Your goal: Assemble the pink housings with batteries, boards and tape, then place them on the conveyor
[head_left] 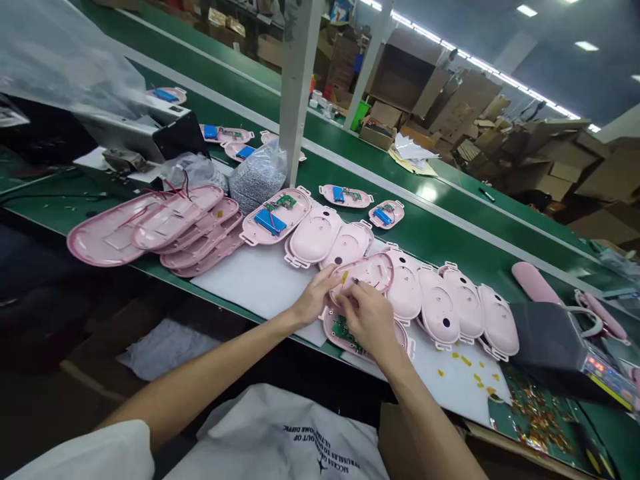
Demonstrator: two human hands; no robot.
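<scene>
My left hand (316, 297) grips the left end of a pink plastic shell half (376, 269), its hollow inner side turned up. A yellow tape piece (345, 277) sticks inside that shell near my left fingers. Over the shell's near side, my right hand (371, 316) is closed in a pinch; a small dark bit shows at its fingertips, too small to name. Beneath both hands lies another pink half (327, 323) with a green circuit board (343, 329), partly hidden by my right hand and wrist.
Stacked pink shells (200, 247) stand at left. An open shell with a blue battery (271, 222) lies behind them. Closed pink cases (440, 313) line the right side. Yellow tape bits (466, 361) lie on the white foam sheet (240, 280). A dark machine (545, 333) and a post (295, 87) bound the area.
</scene>
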